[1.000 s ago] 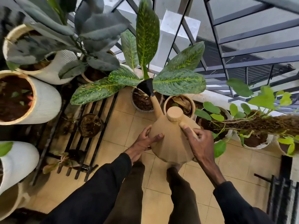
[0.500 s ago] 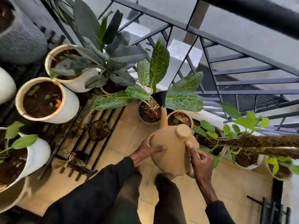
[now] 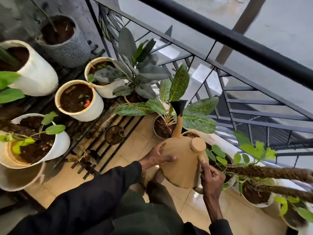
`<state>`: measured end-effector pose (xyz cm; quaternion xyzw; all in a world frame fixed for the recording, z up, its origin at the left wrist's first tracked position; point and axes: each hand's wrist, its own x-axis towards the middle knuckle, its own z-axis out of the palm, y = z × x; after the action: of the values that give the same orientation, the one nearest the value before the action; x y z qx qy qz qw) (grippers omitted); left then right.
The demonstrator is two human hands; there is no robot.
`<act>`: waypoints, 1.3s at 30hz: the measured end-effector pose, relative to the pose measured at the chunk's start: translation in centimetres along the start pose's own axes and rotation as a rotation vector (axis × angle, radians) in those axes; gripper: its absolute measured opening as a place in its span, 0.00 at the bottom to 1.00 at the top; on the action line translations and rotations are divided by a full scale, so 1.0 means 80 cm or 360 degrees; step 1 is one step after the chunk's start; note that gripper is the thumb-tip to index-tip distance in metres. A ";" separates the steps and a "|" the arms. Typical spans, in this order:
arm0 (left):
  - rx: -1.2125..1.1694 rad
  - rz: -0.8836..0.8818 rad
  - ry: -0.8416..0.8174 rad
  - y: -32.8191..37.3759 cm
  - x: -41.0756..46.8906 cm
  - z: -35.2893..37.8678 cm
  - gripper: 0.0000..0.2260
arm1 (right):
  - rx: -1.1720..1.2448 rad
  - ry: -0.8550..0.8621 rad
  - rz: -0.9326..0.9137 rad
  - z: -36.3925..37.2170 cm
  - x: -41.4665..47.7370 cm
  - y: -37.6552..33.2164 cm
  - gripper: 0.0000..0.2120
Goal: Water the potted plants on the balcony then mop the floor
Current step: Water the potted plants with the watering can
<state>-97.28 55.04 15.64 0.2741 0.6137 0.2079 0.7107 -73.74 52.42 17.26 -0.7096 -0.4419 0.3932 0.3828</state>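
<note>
Watering is under way: the right hand (image 3: 210, 181) grips the handle of the tan watering can (image 3: 183, 163), the left hand (image 3: 155, 158) presses its side with spread fingers, and the spout hangs over the variegated plant's pot (image 3: 154, 131) at the floor's railing edge, so the next move likely calls for a forward tilt.

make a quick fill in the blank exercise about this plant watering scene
1. The right hand grips the watering can by its ____.
2. The can's spout ends in a ____ nozzle.
3. The spout reaches toward a pot whose plant has green leaves speckled with ____.
4. The floor under the can is covered in beige ____.

Missing words: handle; black; yellow; tiles
</note>
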 end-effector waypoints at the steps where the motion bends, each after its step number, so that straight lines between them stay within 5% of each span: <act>1: -0.0001 0.0015 0.0016 0.003 -0.004 0.002 0.57 | -0.0008 -0.0020 -0.0012 -0.003 0.002 0.000 0.25; 13: 0.0002 0.0168 0.0115 0.042 -0.015 -0.019 0.41 | 0.0057 -0.0165 -0.0113 0.009 0.036 -0.059 0.22; 22: -0.0156 0.0159 0.0206 0.039 -0.005 -0.091 0.41 | -0.0146 -0.0377 -0.0239 0.077 0.063 -0.106 0.29; 30: -0.0330 -0.0007 0.0066 0.039 0.016 -0.194 0.40 | -0.0468 -0.0388 -0.0200 0.189 0.095 -0.148 0.40; 39: -0.0518 -0.0094 -0.0080 0.031 0.055 -0.298 0.45 | -0.0682 -0.0425 -0.0045 0.319 0.125 -0.200 0.41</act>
<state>-119.97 62.91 11.62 0.1425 0.5616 0.2767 0.7667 -98.79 71.76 19.15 -0.7100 -0.5718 0.3754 0.1674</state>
